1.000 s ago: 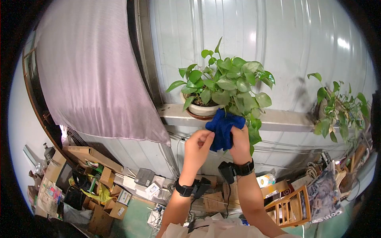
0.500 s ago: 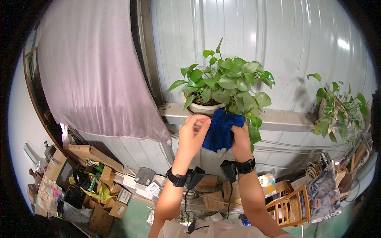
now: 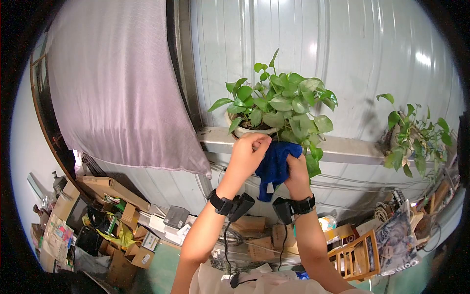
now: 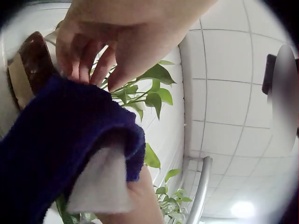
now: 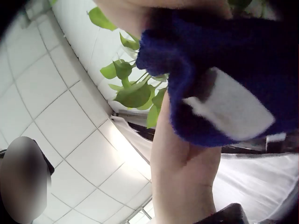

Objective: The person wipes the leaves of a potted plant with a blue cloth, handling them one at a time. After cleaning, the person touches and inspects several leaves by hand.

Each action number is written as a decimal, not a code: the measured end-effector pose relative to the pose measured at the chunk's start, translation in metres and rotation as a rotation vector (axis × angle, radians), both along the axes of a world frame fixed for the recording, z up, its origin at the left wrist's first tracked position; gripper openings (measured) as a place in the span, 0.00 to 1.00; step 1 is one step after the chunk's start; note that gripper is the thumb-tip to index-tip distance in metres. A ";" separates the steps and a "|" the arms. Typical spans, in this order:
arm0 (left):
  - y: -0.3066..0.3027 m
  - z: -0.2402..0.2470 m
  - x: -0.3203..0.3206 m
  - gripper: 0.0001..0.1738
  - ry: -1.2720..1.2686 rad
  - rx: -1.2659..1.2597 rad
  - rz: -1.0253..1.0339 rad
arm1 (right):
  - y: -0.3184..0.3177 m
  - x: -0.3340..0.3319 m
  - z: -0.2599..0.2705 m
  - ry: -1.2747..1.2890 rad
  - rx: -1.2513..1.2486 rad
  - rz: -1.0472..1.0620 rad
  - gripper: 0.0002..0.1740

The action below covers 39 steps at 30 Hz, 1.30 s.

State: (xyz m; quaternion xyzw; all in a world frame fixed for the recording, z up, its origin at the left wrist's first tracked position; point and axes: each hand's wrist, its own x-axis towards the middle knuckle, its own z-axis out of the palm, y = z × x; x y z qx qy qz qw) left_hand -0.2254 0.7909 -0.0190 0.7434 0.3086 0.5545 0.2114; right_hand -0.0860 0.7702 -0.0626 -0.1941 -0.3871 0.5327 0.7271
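A dark blue cloth [image 3: 273,165] with a white tag [image 4: 103,181] hangs in front of a potted leafy plant [image 3: 289,98]. My right hand [image 3: 297,172] grips its right side, thumb on the near face. My left hand [image 3: 250,149] is at the cloth's upper left corner; in the left wrist view its bent fingers and thumb pinch the top edge. Right behind the left hand is the pale pot [image 3: 240,131], its lower part hidden in the head view. In the right wrist view, folds of cloth cover most of the right fingers.
The pot stands on a metal ledge [image 3: 342,145] along a white panel wall. Another trailing plant [image 3: 416,139] sits farther right. A pinkish curtain [image 3: 122,88] hangs at left. Below are cardboard boxes [image 3: 110,188], a wooden chair [image 3: 357,255] and clutter.
My left hand moved down and away from the cloth, then back up to its top left corner. The cloth has shifted in shape, its lower end now dangling with the tag showing. The right hand stays nearly put.
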 end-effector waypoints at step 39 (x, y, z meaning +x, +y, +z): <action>-0.004 0.004 0.011 0.13 0.100 -0.014 -0.043 | -0.018 0.006 -0.028 0.039 -0.075 0.142 0.16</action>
